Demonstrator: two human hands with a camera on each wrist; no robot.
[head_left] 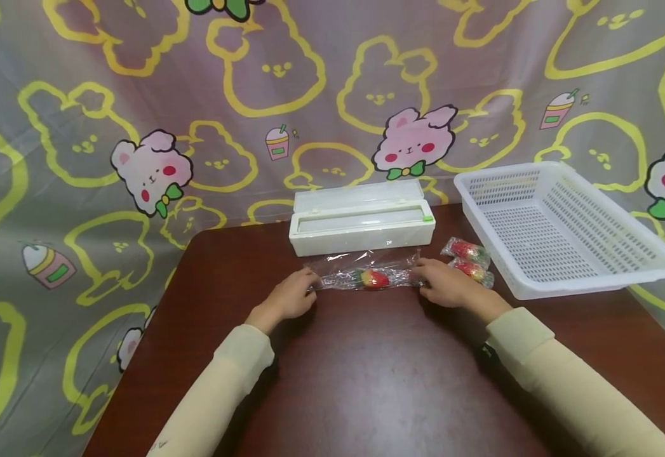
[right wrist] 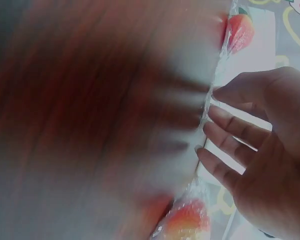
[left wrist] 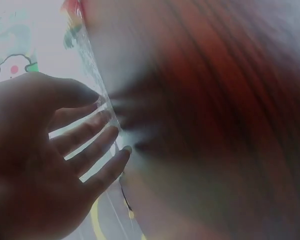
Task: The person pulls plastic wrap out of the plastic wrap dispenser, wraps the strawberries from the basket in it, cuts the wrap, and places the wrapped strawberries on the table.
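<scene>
A red and yellow strawberry (head_left: 375, 278) with green leaves lies on the table, rolled in clear plastic wrap (head_left: 338, 279). At the wrap's left end, my left hand (head_left: 293, 294) pinches the film between thumb and fingertips, low against the tabletop. My right hand (head_left: 445, 283) pinches the opposite end in the same way. In the left wrist view, the thumb and fingertips of the left hand (left wrist: 55, 135) meet at the film's edge. The right wrist view has the strawberry (right wrist: 240, 32) above the right hand (right wrist: 260, 135), whose fingertips touch the film.
Behind the strawberry stands a white wrap dispenser box (head_left: 361, 240) with its lid raised. Two wrapped strawberries (head_left: 469, 251) lie beside my right hand, against a white perforated basket (head_left: 515, 279). A patterned curtain (head_left: 332, 82) hangs behind the brown table (head_left: 355, 381).
</scene>
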